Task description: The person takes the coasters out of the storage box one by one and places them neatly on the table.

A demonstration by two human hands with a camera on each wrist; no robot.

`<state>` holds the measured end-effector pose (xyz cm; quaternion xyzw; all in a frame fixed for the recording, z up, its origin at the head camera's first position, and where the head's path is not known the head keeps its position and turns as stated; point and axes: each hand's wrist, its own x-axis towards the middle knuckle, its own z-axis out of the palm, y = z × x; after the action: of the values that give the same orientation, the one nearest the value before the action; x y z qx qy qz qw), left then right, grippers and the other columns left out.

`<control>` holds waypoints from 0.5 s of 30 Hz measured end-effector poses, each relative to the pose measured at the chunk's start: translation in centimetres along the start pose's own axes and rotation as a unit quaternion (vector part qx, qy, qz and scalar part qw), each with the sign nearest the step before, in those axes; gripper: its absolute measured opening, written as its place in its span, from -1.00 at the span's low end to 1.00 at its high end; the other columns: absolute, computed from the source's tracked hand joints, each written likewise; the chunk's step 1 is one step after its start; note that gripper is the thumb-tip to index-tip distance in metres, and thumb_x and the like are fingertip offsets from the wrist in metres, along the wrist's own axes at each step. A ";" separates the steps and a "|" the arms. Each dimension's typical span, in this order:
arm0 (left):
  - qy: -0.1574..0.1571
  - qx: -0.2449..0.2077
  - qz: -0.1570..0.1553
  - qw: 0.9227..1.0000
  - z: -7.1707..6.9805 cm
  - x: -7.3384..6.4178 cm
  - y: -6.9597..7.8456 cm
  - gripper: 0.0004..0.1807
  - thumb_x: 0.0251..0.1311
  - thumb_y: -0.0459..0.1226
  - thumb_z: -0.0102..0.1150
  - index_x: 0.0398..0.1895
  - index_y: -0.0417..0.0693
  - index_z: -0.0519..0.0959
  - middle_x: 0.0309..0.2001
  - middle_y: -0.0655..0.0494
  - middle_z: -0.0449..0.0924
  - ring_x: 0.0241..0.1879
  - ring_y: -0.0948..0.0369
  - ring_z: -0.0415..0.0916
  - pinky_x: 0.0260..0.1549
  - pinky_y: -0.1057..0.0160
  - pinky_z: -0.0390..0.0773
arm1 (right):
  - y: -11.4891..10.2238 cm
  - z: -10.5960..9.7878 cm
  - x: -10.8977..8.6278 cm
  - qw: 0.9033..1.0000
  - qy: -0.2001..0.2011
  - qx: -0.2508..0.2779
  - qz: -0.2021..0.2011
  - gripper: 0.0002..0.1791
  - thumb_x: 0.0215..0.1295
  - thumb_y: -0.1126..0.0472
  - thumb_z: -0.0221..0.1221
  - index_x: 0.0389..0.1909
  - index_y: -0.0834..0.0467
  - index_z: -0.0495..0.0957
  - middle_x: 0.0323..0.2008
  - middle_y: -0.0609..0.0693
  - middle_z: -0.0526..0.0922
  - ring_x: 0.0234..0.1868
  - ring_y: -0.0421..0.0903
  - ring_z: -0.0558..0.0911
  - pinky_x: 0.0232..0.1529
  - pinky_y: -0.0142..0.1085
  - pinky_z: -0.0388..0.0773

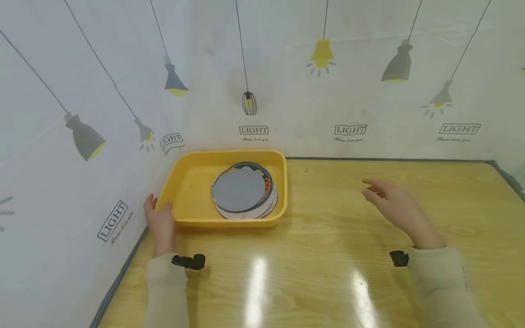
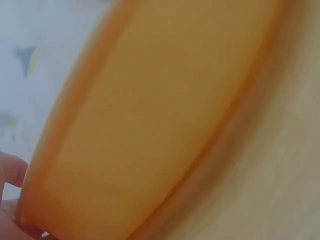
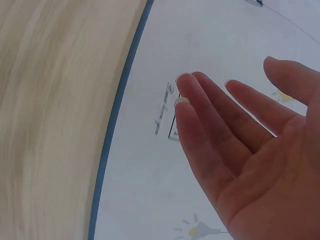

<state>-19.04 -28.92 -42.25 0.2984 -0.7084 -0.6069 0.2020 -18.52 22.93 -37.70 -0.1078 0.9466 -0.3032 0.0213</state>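
Note:
A yellow plastic tray (image 1: 193,223) sits on the table's back left part, against the backdrop. My left hand (image 1: 161,222) grips its front left corner, thumb at the rim and fingers outside; in the left wrist view the tray wall (image 2: 150,110) hides most of that hand. Several flat round pieces lie stacked in the tray's right half. On top is a plain grey disc (image 1: 239,190), over a dark blue patterned disc (image 1: 267,175), with whitish ones (image 1: 262,212) beneath. My right hand (image 1: 395,207) hovers over the table to the right, fingers loosely extended, holding nothing.
The wood-grain table (image 1: 320,255) extends to the right and front of the tray. A white backdrop (image 1: 295,91) printed with lamps stands along the back and left side. Black bands (image 1: 399,258) with small mounts are on both wrists.

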 end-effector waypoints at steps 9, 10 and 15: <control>-0.045 -0.309 -0.035 0.949 -0.5 0.6 -3.0 -0.44 0.18 -0.51 -0.21 0.27 0.00 0.24 0.29 0.12 0.08 0.21 0.14 0.13 0.13 0.21 0.19 | -2.0 3.5 1.0 0.995 0.001 0.097 -0.023 -0.41 0.28 -0.19 -0.17 0.26 -0.01 0.21 -0.06 0.02 0.54 -0.09 0.04 0.52 -0.13 -0.01 0.41; -0.051 -0.314 -0.030 0.948 -0.6 0.7 -3.3 -0.44 0.19 -0.50 -0.19 0.27 0.02 0.23 0.29 0.13 0.07 0.21 0.16 0.12 0.13 0.22 0.18 | -2.2 3.8 1.1 0.994 0.003 0.108 -0.026 -0.42 0.28 -0.18 -0.16 0.25 -0.01 0.21 -0.05 0.01 0.54 -0.10 0.03 0.53 -0.14 -0.04 0.43; -0.065 -0.340 -0.005 0.938 -0.9 0.9 -4.1 -0.46 0.20 -0.45 -0.08 0.28 -0.01 0.22 0.29 0.10 0.09 0.22 0.19 0.12 0.16 0.25 0.12 | -3.7 5.3 1.8 0.986 0.003 0.165 -0.038 -0.45 0.28 -0.15 -0.13 0.24 -0.01 0.24 -0.01 0.00 0.51 -0.09 -0.05 0.53 -0.12 -0.12 0.45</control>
<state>-18.41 -30.54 -46.17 0.1757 -0.4697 -0.8307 0.2418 -19.05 16.55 -39.80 -0.1378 0.8790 -0.4559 0.0239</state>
